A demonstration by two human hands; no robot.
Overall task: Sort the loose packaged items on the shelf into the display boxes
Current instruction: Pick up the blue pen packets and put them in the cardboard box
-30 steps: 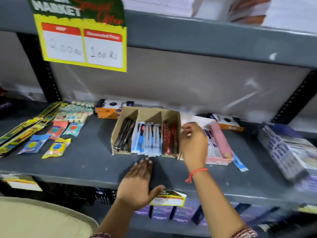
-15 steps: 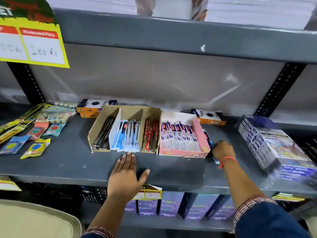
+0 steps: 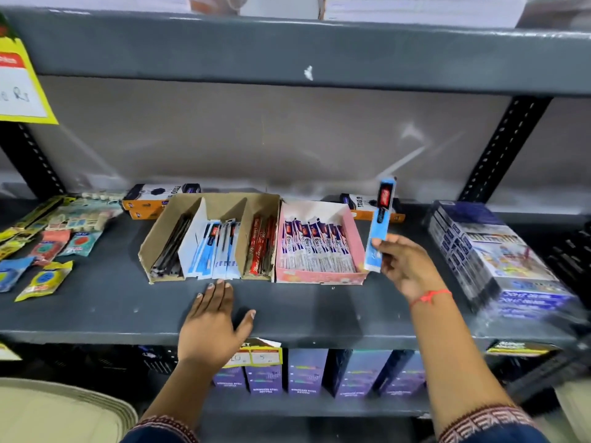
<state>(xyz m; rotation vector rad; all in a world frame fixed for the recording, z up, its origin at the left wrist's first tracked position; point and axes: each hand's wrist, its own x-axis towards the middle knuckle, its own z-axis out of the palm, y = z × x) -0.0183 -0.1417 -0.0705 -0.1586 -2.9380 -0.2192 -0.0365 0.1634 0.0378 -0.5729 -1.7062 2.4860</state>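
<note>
Right now the right hand is up above the grey shelf, and its fingers and thumb are closed on the bottom end of a long blue packet. The packet stands almost straight up in the air, just to the right of the pink box. The pink box is full of purple and white packets lying side by side. A red thread is tied around the right wrist. The left hand lies flat on the shelf with its fingers spread open and holds nothing. Its fingertips are just in front of the brown box. The brown box touches the left side of the pink box and has three parts: dark packets on the left, blue and white packets in the middle, and red packets on the right. More small packets lie loose far to the left on the shelf. A big wrapped pack sits on the right side of the shelf.
</note>
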